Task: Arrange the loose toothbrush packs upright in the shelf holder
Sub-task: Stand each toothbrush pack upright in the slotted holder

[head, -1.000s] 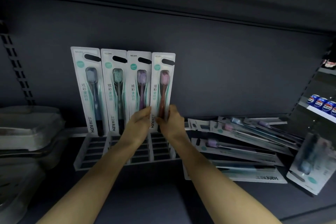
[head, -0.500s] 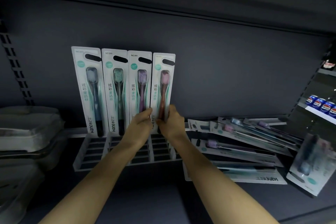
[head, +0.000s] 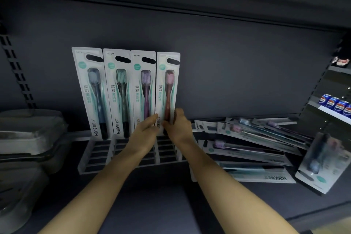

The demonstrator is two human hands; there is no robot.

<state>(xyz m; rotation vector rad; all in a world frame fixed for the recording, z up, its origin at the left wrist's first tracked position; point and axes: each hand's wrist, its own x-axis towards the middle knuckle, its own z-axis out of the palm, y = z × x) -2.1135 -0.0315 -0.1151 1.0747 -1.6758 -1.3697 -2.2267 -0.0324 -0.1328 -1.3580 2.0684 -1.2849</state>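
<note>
hands unchanged: left grip [head: 146, 129] and right grip [head: 177, 126] still pinching pink toothbrush pack [head: 167, 89], upright in holder [head: 98, 159].

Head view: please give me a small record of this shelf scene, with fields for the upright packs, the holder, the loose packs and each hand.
upright packs: four, side by side at the back of the holder, with blue, green, purple and pink brushes
pink pack: rightmost of the four, gripped low by both hands
left hand: pinches the pink pack's lower left edge
right hand: grips its lower right edge
holder: white, front slots unfilled
loose packs: lying flat in a pile, right of the holder
</note>
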